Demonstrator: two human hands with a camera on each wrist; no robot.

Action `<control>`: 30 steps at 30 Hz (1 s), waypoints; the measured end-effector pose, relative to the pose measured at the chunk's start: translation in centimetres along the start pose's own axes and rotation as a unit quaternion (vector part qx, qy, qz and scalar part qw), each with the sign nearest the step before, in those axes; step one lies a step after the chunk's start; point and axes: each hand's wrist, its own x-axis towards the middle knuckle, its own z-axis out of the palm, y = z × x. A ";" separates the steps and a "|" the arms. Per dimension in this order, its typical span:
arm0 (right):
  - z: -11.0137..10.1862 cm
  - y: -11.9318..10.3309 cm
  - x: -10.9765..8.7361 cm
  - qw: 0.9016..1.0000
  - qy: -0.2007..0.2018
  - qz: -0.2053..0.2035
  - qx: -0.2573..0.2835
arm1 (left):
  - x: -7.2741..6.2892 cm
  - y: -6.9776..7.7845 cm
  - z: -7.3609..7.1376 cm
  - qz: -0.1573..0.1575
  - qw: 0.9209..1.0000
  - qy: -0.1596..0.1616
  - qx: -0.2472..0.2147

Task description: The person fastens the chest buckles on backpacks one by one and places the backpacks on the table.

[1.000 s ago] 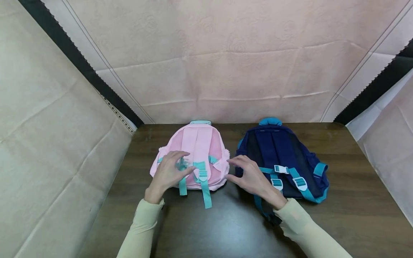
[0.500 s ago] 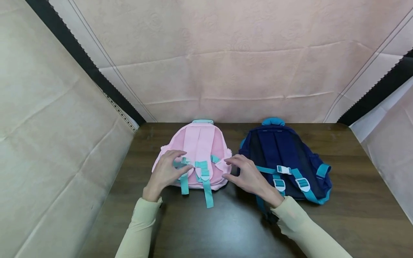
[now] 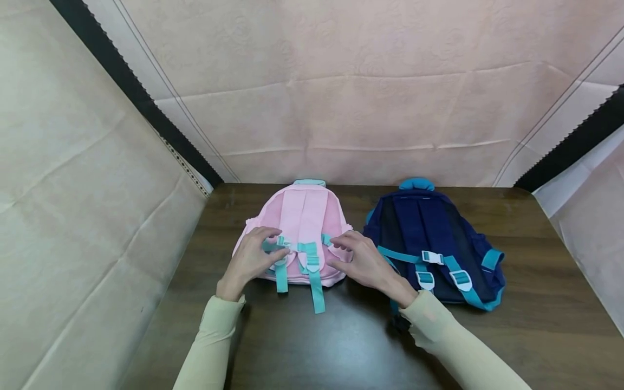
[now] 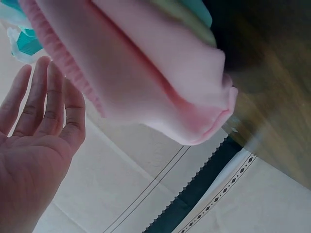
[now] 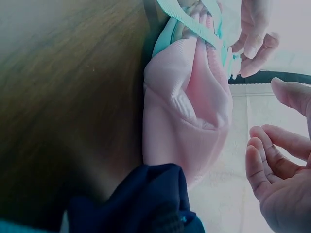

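Note:
A pink backpack (image 3: pixel 304 208) lies on the table with its straps facing up. Teal webbing (image 3: pixel 317 290) and pale buckles (image 3: pixel 285 244) cross its lower part. My left hand (image 3: pixel 248 257) hovers over the bag's left side, thumb and fingers spread apart and nothing gripped. In the left wrist view the fingers (image 4: pixel 53 102) stretch toward a clear buckle (image 4: pixel 22 46). At the bag's right side, my right hand (image 3: pixel 368 262) is held with thumb and fingers apart. The right wrist view shows its bent fingers (image 5: pixel 272 155) away from the pink cloth, holding nothing.
A navy backpack (image 3: pixel 419 216) with blue straps (image 3: pixel 465 287) and white buckles lies to the right, partly beneath my right forearm. The wooden table (image 3: pixel 317 346) meets pale cloth walls (image 3: pixel 341 119) at the back and sides.
My right hand has moved left, from the pink backpack's right edge to over its right side. The left hand stays nearly in place. The head view has shifted slightly.

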 end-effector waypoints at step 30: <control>2.6 -1.0 4.4 0.999 -0.040 -0.017 0.000 | 0.9 -0.4 0.1 -0.003 0.999 -0.040 0.020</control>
